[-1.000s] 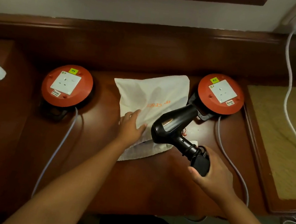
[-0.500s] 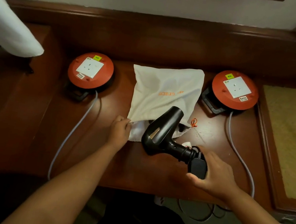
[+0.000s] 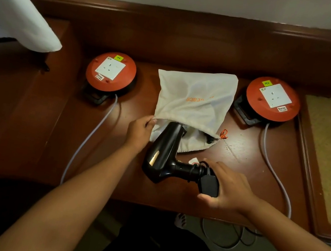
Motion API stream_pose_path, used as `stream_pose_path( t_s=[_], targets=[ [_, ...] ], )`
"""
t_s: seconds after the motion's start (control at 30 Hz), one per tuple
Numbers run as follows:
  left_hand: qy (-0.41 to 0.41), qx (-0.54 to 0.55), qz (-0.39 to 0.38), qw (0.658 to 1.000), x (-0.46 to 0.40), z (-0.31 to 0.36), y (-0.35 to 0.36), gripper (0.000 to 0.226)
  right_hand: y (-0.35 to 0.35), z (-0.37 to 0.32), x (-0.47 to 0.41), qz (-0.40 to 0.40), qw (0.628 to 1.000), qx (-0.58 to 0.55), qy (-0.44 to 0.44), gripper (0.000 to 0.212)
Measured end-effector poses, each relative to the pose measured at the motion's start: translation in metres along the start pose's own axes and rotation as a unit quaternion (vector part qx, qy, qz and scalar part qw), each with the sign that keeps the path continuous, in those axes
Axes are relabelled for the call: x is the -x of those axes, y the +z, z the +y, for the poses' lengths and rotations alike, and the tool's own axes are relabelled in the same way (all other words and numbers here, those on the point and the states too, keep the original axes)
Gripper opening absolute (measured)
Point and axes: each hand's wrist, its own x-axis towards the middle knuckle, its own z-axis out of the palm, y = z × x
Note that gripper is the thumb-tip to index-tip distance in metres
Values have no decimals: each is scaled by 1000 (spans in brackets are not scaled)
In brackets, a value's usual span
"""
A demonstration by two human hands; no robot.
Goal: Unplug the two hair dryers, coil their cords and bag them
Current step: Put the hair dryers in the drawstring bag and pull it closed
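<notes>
Centrally, a white bag [image 3: 193, 106] is lying on a dark wooden desk [image 3: 36, 138], its mouth facing the person. The left hand [image 3: 139, 132] is pinching the near-left edge of the mouth between curled fingers and thumb, lifting it open. The right hand [image 3: 226, 187] is gripping the handle end of a black dryer [image 3: 164, 157], fingers wrapped over the coiled cord [image 3: 195, 169] and the black plug [image 3: 208, 185] bundled against the handle. The dryer's nozzle is sitting just inside the bag's mouth, while its body and handle are lying outside on the desk, the handle pointing right. An orange drawstring end [image 3: 224, 134] is showing at the mouth's right corner, and something dark is sitting in the bag there, too hidden to identify. A red reel [image 3: 110, 72] with a white socket is standing left of the bag and another reel [image 3: 272, 99] right of it, each trailing a grey cable [image 3: 92, 136] toward the desk's front edge. A white cloth [image 3: 15, 17] is hanging at the upper left.
</notes>
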Motion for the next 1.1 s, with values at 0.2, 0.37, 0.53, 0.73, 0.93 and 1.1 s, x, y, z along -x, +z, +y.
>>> stream_pose_path(
  t_s=[0.2, 0.37, 0.53, 0.73, 0.93, 1.1],
  targets=[
    [24, 8, 6, 1000, 6, -1, -5, 27, 3, 5, -26, -11, 999, -34, -13, 99],
    [21, 18, 7, 1000, 6, 1, -10, 26, -3, 9, -49, 2, 1000, -18, -11, 101],
    [20, 21, 8, 1000, 7, -9, -16, 34, -1, 16, -68, 31, 999, -20, 26, 100],
    [16, 41, 52, 998, 13, -6, -14, 29, 6, 11, -78, 70, 995, -58, 51, 95],
    [-29, 81, 68, 994, 19, -6, -13, 33, 22, -9, -88, 97, 983, -97, 120, 91],
    [-28, 89, 77, 993, 17, -6, -16, 31, 36, -37, -105, 135, 960, -132, 205, 85]
  ],
)
